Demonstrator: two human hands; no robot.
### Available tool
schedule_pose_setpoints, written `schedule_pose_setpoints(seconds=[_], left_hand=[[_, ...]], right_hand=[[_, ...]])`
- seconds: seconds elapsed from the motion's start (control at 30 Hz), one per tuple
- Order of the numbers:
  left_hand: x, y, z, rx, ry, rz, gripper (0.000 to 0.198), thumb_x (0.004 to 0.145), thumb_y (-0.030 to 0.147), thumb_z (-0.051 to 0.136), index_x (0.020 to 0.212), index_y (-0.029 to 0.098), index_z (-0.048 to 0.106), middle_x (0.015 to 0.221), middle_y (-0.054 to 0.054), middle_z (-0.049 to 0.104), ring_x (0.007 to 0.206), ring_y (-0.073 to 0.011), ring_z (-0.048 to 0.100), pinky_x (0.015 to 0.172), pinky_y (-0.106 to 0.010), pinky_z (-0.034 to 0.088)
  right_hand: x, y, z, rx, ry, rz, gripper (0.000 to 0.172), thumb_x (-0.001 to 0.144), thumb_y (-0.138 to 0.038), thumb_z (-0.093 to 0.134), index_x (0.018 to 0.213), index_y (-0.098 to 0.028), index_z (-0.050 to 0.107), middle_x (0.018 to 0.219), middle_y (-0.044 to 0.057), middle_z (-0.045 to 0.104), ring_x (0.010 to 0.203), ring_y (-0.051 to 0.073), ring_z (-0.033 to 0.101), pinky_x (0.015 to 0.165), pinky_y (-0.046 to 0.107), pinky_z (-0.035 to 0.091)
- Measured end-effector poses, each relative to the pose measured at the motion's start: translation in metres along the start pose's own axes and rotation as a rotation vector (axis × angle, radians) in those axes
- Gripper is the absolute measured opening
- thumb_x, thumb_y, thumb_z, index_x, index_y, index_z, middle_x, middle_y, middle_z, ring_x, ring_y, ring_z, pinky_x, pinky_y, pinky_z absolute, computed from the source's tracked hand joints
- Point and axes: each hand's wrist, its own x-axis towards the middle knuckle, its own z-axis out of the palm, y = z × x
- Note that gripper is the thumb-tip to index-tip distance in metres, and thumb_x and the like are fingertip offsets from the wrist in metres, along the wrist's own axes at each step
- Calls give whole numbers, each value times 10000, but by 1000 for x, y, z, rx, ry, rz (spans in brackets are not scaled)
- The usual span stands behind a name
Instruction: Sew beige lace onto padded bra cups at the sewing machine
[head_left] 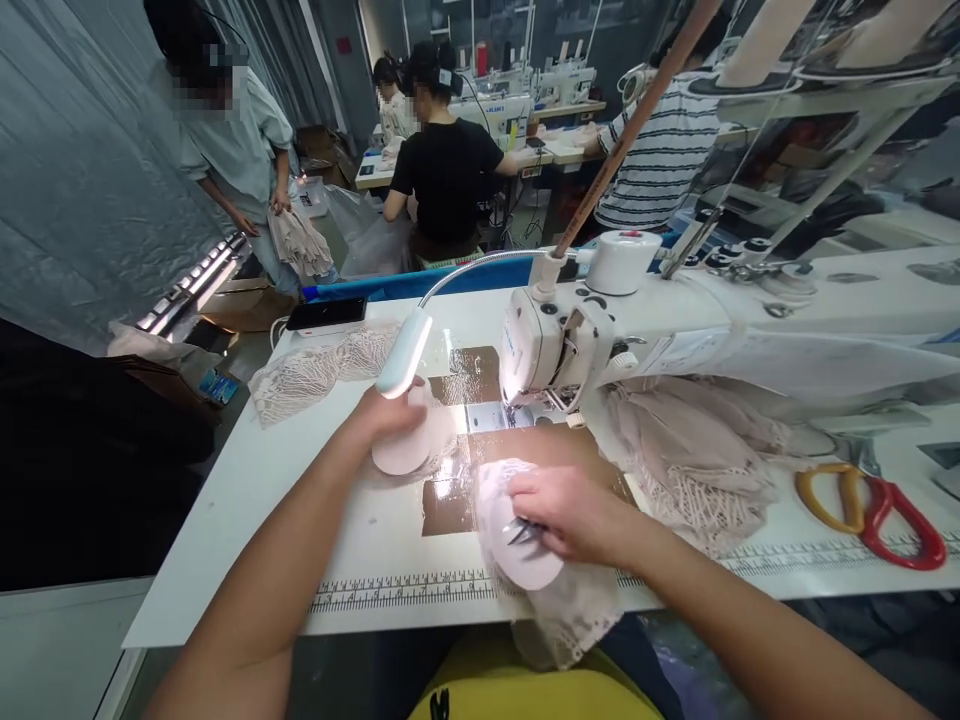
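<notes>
My left hand (390, 412) is closed on a pale pink cup piece (401, 445) with lace around it, left of the needle plate and partly under the lamp head (406, 352). Nearer the table's front edge, my right hand (559, 510) is closed around small metal snips (523, 532), whose blades point left. Beneath them lies a second pink cup piece (525, 570) with lace (574, 615) that hangs over the front edge. The sewing machine's needle area (514, 408) stands between and beyond my hands.
Lace (315, 375) and a black phone (326, 314) lie at the back left of the white table (217, 560). Right of the needle are bunched pink fabric (697, 450) and scissors with yellow and red handles (904, 525). Several people are beyond the table.
</notes>
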Motion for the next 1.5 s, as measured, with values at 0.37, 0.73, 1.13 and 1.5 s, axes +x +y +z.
schedule_pose_setpoints(seconds=[0.37, 0.73, 1.13, 1.5], left_hand=[[-37, 6, 12, -598, -305, -35, 363, 751, 509, 657, 765, 151, 591, 678, -6, 576, 604, -147, 563, 543, -247, 434], [-41, 11, 13, -644, -643, 51, 282, 723, 369, 729, 882, 148, 656, 866, -39, 655, 789, -181, 608, 677, -259, 474], [-50, 22, 9, -565, -478, 116, 160, 763, 296, 677, 806, 155, 614, 753, 8, 535, 676, -117, 488, 585, -214, 368], [-50, 23, 16, -554, -470, 154, 200, 802, 240, 629, 986, 176, 578, 624, 80, 341, 562, -81, 323, 549, -213, 287]], right_hand=[[5, 13, -23, 604, 200, 407, 321, 857, -345, 572, 1134, -192, 622, 1162, 94, 642, 1048, 238, 600, 867, 370, 486], [50, 1, 0, 909, 323, 348, 173, 818, -322, 604, 833, -156, 648, 816, 24, 661, 763, 185, 605, 669, 295, 479], [47, 7, 2, 892, 361, 410, 202, 793, -323, 644, 921, -168, 620, 690, -29, 542, 652, 128, 524, 621, 261, 424], [54, 7, 13, 822, 472, 367, 339, 774, -325, 676, 1069, -184, 588, 941, 35, 621, 865, 178, 570, 792, 320, 459]])
